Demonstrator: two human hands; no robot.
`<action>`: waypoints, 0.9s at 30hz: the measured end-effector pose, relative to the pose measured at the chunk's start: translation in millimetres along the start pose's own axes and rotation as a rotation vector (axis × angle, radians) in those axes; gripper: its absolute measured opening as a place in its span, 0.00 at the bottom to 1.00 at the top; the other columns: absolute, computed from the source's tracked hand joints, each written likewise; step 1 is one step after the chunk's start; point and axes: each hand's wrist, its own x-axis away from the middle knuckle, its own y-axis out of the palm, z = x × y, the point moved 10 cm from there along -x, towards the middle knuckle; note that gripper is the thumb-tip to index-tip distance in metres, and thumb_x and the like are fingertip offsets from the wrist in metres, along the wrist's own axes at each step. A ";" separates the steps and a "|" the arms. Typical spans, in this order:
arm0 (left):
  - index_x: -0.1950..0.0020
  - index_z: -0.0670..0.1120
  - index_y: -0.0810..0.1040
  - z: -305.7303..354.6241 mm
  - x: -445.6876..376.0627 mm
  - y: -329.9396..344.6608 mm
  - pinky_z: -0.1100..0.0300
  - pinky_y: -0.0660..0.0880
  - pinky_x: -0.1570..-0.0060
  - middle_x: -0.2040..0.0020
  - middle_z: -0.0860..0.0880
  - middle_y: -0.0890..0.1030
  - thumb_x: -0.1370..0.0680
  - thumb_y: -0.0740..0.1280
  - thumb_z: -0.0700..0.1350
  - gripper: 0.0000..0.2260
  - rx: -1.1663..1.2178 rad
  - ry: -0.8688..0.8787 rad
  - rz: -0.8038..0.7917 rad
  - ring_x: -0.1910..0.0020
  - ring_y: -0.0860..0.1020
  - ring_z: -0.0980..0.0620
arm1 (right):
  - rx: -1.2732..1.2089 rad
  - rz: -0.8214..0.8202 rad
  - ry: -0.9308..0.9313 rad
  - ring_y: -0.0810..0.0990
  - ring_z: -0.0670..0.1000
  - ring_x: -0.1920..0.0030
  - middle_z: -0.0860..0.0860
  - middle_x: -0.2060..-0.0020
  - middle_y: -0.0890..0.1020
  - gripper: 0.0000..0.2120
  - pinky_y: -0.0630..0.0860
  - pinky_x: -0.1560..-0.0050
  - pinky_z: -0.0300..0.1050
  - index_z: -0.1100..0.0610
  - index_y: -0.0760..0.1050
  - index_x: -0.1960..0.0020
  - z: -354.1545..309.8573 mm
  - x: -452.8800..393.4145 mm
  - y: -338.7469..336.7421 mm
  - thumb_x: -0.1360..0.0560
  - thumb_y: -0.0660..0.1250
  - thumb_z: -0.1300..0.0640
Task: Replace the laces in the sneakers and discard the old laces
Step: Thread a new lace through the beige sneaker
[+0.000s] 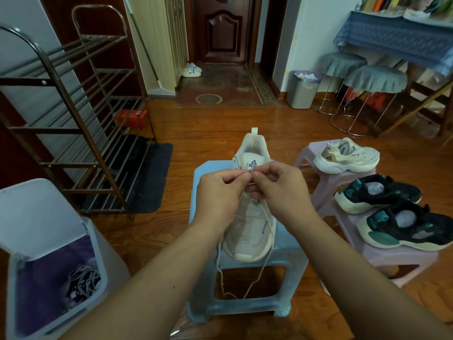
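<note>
While both hands (pixel 250 185) pinch lace (pixel 248 171) tips over sneaker (pixel 250 224), toe overhangs blue stool (pixel 289 256) edge

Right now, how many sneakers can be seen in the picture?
4: one cream sneaker on the blue stool, one cream sneaker and two black sneakers on the pink stools.

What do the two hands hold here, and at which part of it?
Both hands pinch the lace of the cream sneaker at its two tips: the left hand one tip, the right hand the other, above the tongue.
</note>
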 end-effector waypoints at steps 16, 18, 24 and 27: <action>0.50 0.53 0.88 12.3 -1.3 2.4 0.70 0.76 0.59 0.55 0.55 0.85 0.21 0.73 0.47 0.04 -0.248 0.167 0.035 0.56 0.82 0.61 | 0.016 0.010 -0.023 0.87 0.46 0.57 0.51 0.58 0.87 0.09 0.84 0.54 0.43 0.57 0.84 0.43 -2.1 5.1 -1.8 0.20 0.68 0.61; 0.51 0.53 0.88 14.7 0.3 2.2 0.70 0.76 0.59 0.54 0.54 0.84 0.21 0.72 0.46 0.04 -0.281 0.202 0.048 0.55 0.82 0.60 | 0.006 0.017 -0.017 0.87 0.47 0.57 0.51 0.59 0.87 0.08 0.84 0.54 0.45 0.57 0.85 0.44 -0.8 4.8 -1.5 0.20 0.69 0.60; 0.53 0.50 0.88 27.3 4.1 3.7 0.74 0.71 0.60 0.57 0.55 0.79 0.20 0.71 0.42 0.06 -0.446 0.346 0.098 0.56 0.77 0.62 | -0.043 0.086 -0.014 0.87 0.48 0.59 0.51 0.61 0.87 0.04 0.83 0.59 0.44 0.54 0.86 0.52 0.1 5.7 -1.9 0.22 0.71 0.60; 0.52 0.49 0.88 23.0 0.0 4.7 0.70 0.74 0.57 0.56 0.54 0.81 0.21 0.72 0.44 0.05 -0.394 0.311 0.054 0.55 0.79 0.61 | -0.124 0.089 0.026 0.87 0.50 0.60 0.52 0.62 0.87 0.03 0.80 0.61 0.44 0.55 0.85 0.53 4.0 4.3 -2.9 0.23 0.72 0.60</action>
